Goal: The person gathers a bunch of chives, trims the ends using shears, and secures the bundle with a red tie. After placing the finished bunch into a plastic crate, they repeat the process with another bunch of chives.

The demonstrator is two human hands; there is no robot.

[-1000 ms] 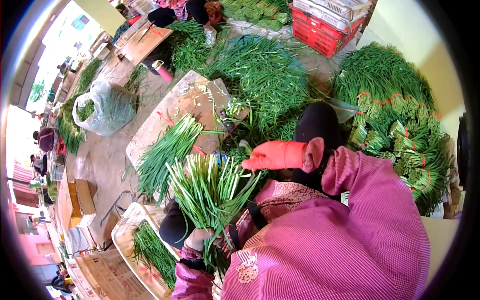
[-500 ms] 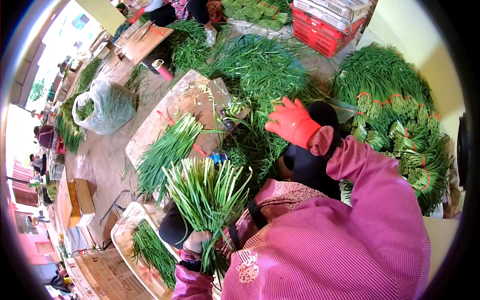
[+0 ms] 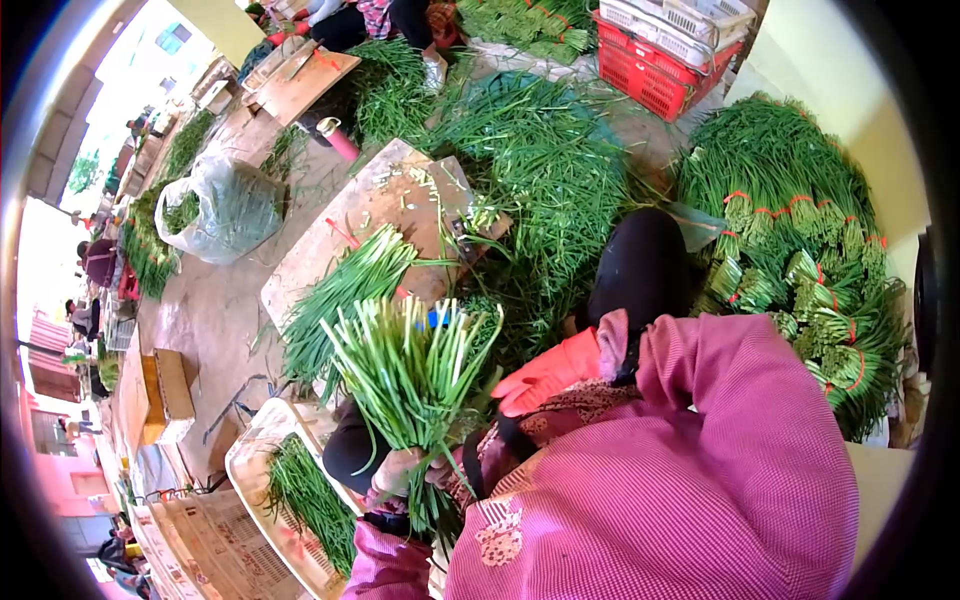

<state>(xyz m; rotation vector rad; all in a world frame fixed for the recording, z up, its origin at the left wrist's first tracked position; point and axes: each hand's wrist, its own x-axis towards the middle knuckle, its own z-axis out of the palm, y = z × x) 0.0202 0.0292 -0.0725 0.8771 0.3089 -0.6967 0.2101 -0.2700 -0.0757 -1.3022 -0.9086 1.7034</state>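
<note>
My left hand (image 3: 398, 472) is closed around a bunch of garlic chives (image 3: 415, 375). Their pale cut ends fan upward, and the green leaves hang below the grip. My right hand (image 3: 548, 373), in an orange-red glove, is in front of my waist, right of the bunch and apart from it. Its fingers stretch toward the left, with nothing seen in them. Beyond the held bunch, another pile of chives (image 3: 345, 290) rests on a wooden board (image 3: 385, 185) strewn with pale trimmings. Something blue shows partly behind the held stalks.
A cream basket (image 3: 245, 455) with chives stands at my left. Tied bundles (image 3: 800, 250) are heaped at right; loose chives (image 3: 540, 150) spread ahead. Farther off are a pink bottle (image 3: 338, 140), a plastic bag (image 3: 225, 215), red crates (image 3: 650, 75) and a seated person (image 3: 375, 20).
My right hand has come down and back from above the loose chives to the front of my waist. My left hand still holds the bunch. The view has shifted slightly.
</note>
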